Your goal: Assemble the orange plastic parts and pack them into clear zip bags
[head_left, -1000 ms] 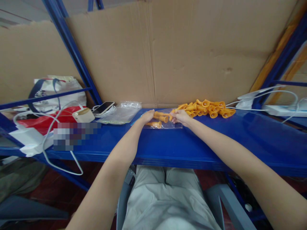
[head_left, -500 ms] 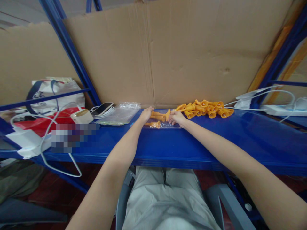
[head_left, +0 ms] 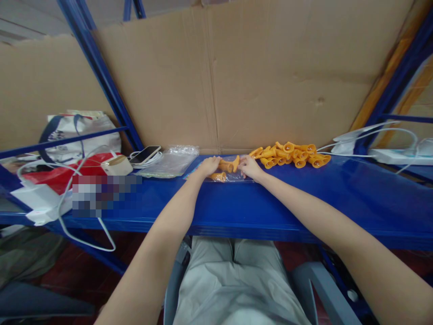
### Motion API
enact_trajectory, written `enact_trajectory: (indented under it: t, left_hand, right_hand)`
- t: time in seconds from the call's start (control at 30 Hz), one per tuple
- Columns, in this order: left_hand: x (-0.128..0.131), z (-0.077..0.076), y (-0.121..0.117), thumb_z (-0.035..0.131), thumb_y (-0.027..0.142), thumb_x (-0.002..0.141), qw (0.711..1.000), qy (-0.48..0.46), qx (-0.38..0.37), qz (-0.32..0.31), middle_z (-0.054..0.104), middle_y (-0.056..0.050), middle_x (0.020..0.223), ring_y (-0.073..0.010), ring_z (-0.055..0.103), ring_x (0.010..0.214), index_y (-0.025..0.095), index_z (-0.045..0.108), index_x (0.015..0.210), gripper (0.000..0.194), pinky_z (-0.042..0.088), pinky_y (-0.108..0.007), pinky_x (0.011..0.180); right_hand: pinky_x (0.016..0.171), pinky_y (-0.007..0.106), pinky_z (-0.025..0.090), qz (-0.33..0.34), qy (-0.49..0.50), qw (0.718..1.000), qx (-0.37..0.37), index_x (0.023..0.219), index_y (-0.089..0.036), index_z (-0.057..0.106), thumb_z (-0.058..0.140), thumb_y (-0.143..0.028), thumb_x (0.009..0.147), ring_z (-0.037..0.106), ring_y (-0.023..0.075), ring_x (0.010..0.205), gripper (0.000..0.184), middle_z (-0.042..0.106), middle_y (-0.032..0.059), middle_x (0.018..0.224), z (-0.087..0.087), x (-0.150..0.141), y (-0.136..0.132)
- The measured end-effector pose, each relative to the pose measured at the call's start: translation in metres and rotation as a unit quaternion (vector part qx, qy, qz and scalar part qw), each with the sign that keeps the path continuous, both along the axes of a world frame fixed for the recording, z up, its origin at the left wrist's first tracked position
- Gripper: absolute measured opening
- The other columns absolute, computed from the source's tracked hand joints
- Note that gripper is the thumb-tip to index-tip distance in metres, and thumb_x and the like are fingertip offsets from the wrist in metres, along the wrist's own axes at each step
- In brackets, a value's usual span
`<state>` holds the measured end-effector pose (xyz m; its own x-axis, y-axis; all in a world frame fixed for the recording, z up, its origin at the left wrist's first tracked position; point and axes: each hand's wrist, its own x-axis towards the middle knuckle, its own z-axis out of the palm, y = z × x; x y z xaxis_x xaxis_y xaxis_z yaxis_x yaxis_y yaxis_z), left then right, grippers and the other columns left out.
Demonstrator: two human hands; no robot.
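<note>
A clear plastic bag [head_left: 232,178] lies flat on the blue shelf, with several orange plastic pieces [head_left: 226,167] in or on it; each has a flared, hollow end. My left hand [head_left: 209,166] rests over the bag's left part, fingers stretched across the orange pieces. At the bag's right edge, my right hand [head_left: 249,167] has its fingers curled and pressed together on the film, right beside an upright orange piece [head_left: 236,164]. Its fingertips are partly hidden. Just behind my right hand begins a heap of similar orange pieces [head_left: 289,154].
A stack of clear bags [head_left: 169,162] lies to the left, beside a phone [head_left: 145,155] and coiled white cable. Farther left are a white power adapter [head_left: 117,165], red cloth and a tote bag [head_left: 81,135]. Cardboard [head_left: 270,81] walls off the back; blue posts [head_left: 101,76] stand at the sides.
My left hand has shifted slightly right and flattened over the orange pieces. My right hand stays at the bag's right edge, its fingers slightly more curled.
</note>
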<state>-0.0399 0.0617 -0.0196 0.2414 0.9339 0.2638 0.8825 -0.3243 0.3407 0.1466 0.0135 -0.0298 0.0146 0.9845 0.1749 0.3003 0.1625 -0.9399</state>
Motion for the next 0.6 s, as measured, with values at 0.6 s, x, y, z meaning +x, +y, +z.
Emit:
enact_trajectory:
  t: [0.6]
  left_hand:
    - [-0.0003, -0.0070, 0.0026, 0.018, 0.035, 0.099, 0.996, 0.080, -0.032, -0.036, 0.025, -0.006, 0.161, -0.0220, 0.018, 0.150, 0.022, 0.040, 0.149, 0.056, 0.018, -0.044, 0.120]
  right_hand:
    - [0.032, 0.016, 0.028, 0.045, -0.090, 0.994, 0.039, 0.098, -0.015, 0.071, 0.056, -0.006, 0.080, 0.046, 0.0074, 0.040, 0.025, 0.062, -0.0023, 0.060, 0.0008, 0.0083, 0.0041]
